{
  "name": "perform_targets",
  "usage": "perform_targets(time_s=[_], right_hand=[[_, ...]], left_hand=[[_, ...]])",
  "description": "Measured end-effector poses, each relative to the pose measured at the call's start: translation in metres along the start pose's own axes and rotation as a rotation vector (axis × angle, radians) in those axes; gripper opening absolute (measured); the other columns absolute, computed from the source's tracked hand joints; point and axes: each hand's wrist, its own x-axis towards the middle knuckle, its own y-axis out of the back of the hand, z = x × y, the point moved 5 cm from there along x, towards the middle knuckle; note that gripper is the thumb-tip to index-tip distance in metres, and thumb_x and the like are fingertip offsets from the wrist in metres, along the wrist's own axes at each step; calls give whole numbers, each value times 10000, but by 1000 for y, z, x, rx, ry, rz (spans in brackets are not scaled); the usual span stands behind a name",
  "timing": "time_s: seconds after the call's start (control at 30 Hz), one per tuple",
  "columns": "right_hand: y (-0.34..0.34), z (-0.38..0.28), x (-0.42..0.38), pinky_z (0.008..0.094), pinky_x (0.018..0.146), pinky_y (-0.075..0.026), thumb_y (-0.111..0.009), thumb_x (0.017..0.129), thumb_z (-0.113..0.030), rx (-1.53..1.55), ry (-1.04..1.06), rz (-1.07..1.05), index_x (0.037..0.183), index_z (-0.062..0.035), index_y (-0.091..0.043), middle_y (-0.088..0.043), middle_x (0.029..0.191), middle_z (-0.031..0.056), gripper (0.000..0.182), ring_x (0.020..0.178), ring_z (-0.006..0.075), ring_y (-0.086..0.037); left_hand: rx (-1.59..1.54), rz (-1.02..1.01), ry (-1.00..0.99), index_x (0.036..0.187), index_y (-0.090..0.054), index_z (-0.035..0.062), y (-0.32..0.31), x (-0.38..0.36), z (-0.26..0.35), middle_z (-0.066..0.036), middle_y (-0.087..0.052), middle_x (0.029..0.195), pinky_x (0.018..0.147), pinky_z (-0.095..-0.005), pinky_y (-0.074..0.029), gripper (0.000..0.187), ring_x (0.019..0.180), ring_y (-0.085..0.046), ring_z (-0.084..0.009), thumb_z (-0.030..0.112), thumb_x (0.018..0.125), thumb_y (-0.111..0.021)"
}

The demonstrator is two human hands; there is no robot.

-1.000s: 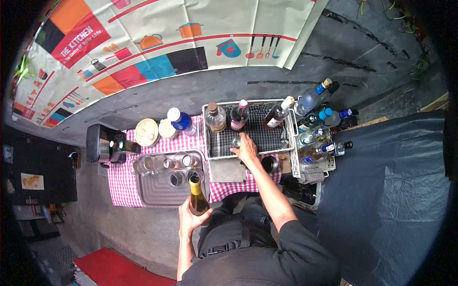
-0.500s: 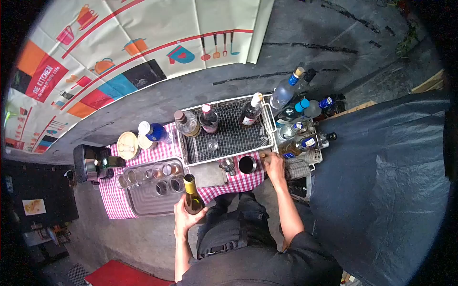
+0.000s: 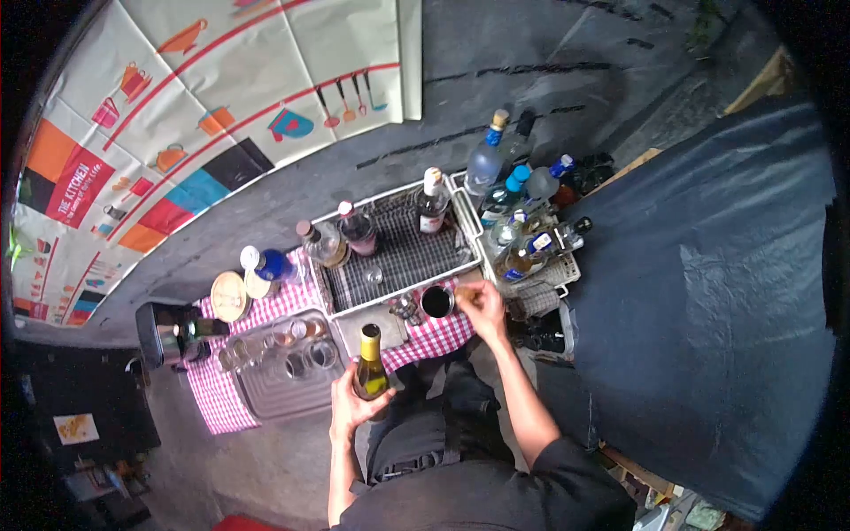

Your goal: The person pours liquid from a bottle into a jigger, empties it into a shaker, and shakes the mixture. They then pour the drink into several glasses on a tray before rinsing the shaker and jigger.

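My left hand (image 3: 356, 403) is wrapped round a green wine bottle (image 3: 371, 376) with a yellow neck foil. The bottle stands roughly upright in front of my body, its dark mouth facing up. Over the right end of the checked cloth, my right hand (image 3: 487, 317) pinches a small tan cork (image 3: 465, 293) between thumb and fingers. Just left of that hand is a dark round cup (image 3: 436, 302). A small metal piece (image 3: 405, 309), perhaps a jigger or stopper, sits beside the cup on the left.
A grey tray (image 3: 292, 405) holds several glasses at the left. Behind, a white wire-mesh rack (image 3: 403, 252) carries three bottles and a small glass. Several bottles crowd a white basket (image 3: 567, 270) on the right. A black container (image 3: 161, 336) stands far left.
My right hand has lifted slightly with the cork, nearer the dark cup. The wine bottle stays in my left hand, a little further from the tray. The whole view has shifted and turned.
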Motion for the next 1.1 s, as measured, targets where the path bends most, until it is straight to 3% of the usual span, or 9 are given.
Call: perform_targets(time_s=[0.07,0.13,0.23,0.3,0.4,0.53,0.7,0.87,1.1], right_hand=[[-3,-36,-29,266,787,-554,-793,856,-15,175,32,-95,1131,-16,-649,-706,1029,34,310,934,118,-682],[-6,-94,-57,234,795,-538,-751,898,4,139,172,-144,1180,31,-661,-699,1063,59,296,943,95,-661],[1,-158,-88,264,777,-535,-772,891,-61,-165,301,-201,1171,19,-678,-695,1079,76,307,926,130,-665],[-1,-191,-108,340,813,-545,-740,924,-175,-404,487,-240,1170,6,-685,-687,1062,131,310,952,243,-694],[0,-220,-132,321,762,-546,-774,882,-138,-372,487,-181,1100,3,-712,-691,1039,113,266,875,231,-686],[12,-235,-161,333,755,-553,-746,892,-86,-506,423,-308,1065,29,-711,-686,1009,106,210,875,225,-691],[24,-261,-193,413,808,-543,-681,906,-75,-647,481,-437,1015,44,-695,-662,981,156,162,887,344,-676],[34,-268,-209,449,777,-533,-675,880,-62,-715,512,-605,963,44,-675,-620,901,150,135,835,365,-655],[41,-256,-219,414,809,-537,-775,826,-187,-831,553,-782,926,29,-731,-696,903,150,243,847,342,-681]], left_hand=[[29,-14,-28,1101,-645,-40,-4,0,-3,-201,-744,917,808,-422,-580,703,885,-754,-323,380,610,-923],[80,-154,-38,1104,-650,-43,-9,1,10,-213,-742,923,808,-428,-579,726,896,-753,-336,420,611,-914],[159,-240,-70,1088,-660,-34,-16,-4,19,-210,-745,916,794,-427,-580,710,875,-750,-350,450,625,-896],[135,-284,-142,1055,-666,-13,-21,-7,30,-197,-749,909,775,-430,-580,658,856,-750,-347,443,635,-887],[101,-374,-155,1058,-670,11,-30,-20,35,-176,-735,872,773,-424,-572,662,825,-744,-314,426,603,-912],[160,-416,-218,996,-667,37,-39,-40,40,-165,-735,846,725,-442,-574,587,789,-735,-350,427,612,-879],[140,-342,-296,993,-678,55,-50,-76,52,-151,-727,836,719,-439,-571,571,773,-727,-343,414,594,-872],[173,-266,-324,944,-654,35,-71,-116,52,-163,-714,812,705,-438,-567,568,752,-720,-346,432,598,-867],[119,-142,-296,944,-665,29,-86,-162,55,-166,-731,837,720,-436,-575,557,758,-725,-348,431,607,-855]])
